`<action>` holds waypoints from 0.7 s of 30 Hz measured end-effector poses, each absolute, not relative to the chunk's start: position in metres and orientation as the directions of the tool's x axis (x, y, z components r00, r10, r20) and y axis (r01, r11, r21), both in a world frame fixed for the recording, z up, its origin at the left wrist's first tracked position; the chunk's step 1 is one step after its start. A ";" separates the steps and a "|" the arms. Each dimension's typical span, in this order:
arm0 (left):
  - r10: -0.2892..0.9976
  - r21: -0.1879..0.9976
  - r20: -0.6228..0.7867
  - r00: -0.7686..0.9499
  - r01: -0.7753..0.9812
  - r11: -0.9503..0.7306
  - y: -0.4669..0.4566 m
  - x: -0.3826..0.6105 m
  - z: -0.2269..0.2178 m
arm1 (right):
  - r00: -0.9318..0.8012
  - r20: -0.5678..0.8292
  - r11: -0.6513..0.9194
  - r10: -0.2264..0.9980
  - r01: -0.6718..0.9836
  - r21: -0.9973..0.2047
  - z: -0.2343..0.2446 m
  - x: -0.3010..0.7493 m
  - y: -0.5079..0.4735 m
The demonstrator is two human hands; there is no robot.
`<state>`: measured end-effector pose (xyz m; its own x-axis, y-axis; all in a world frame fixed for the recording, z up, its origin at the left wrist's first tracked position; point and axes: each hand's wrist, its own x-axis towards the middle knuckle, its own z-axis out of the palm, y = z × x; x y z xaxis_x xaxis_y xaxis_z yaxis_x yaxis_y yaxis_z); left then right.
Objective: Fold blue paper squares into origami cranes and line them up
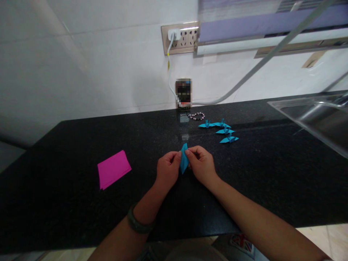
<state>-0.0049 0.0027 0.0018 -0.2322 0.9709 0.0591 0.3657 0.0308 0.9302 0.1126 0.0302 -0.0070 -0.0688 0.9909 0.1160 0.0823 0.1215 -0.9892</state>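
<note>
A folded piece of blue origami paper (184, 161), shaped like a narrow diamond, stands between my two hands above the dark counter. My left hand (169, 168) pinches its left edge between thumb and fingers. On the opposite side, my right hand (202, 163) grips the right edge, thumb on the face toward me. Several finished blue paper cranes (225, 131) rest on the counter beyond my right hand. To the left lies a stack of bright pink square paper (113, 169).
A phone (184, 93) leans on the white wall, its charging cable (170, 72) running up to a socket panel (185, 38). A beaded strap (198, 116) lies before it. A metal sink (320, 119) is set into the black counter (67, 214) at right. A grey hose (261, 61) crosses above.
</note>
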 end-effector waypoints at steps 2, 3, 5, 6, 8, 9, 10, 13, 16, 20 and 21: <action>0.971 0.932 0.057 -0.232 0.360 0.032 0.002 -0.004 0.003 | -0.062 0.134 0.141 0.989 0.114 -0.983 -0.008 0.113 0.030; 0.971 0.931 0.057 -0.233 0.363 0.033 0.002 -0.003 0.004 | -0.060 0.146 0.153 0.987 0.127 -0.980 -0.008 0.112 0.030; 0.970 0.929 0.061 -0.234 0.370 0.031 0.001 -0.003 0.005 | -0.057 0.170 0.177 0.984 0.146 -0.973 -0.008 0.112 0.029; 0.970 0.927 0.064 -0.236 0.373 0.030 0.001 -0.002 0.005 | -0.055 0.177 0.184 0.983 0.148 -0.972 -0.009 0.111 0.028; 0.967 0.924 0.074 -0.243 0.382 0.026 0.001 -0.003 0.005 | -0.051 0.173 0.178 0.984 0.138 -0.974 -0.009 0.110 0.027; 0.965 0.922 0.080 -0.249 0.385 0.023 0.001 -0.003 0.005 | -0.052 0.162 0.167 0.986 0.127 -0.978 -0.009 0.110 0.027; 0.964 0.922 0.085 -0.253 0.387 0.021 0.001 -0.003 0.004 | -0.052 0.147 0.152 0.988 0.113 -0.982 -0.009 0.110 0.026; 0.966 0.930 0.086 -0.246 0.367 0.010 0.001 -0.004 0.003 | -0.079 0.091 0.095 0.993 0.049 -0.994 -0.007 0.109 0.026; 0.971 0.944 0.076 -0.226 0.330 0.003 0.001 -0.004 0.002 | -0.101 0.053 0.053 0.993 -0.004 -0.999 -0.005 0.109 0.025; 0.970 0.947 0.085 -0.226 0.322 -0.008 0.001 -0.005 0.001 | -0.106 0.012 0.007 0.994 -0.051 -0.999 -0.002 0.108 0.024; 0.970 0.944 0.090 -0.226 0.329 -0.011 0.001 -0.005 0.001 | -0.110 0.001 -0.005 0.994 -0.061 -0.998 -0.002 0.108 0.023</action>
<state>-0.0048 0.0013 0.0009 -0.2258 0.9700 0.0899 0.3290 -0.0110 0.9443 0.1076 0.0234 -0.0020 -0.1098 0.9940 0.0013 -0.0611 -0.0054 -0.9981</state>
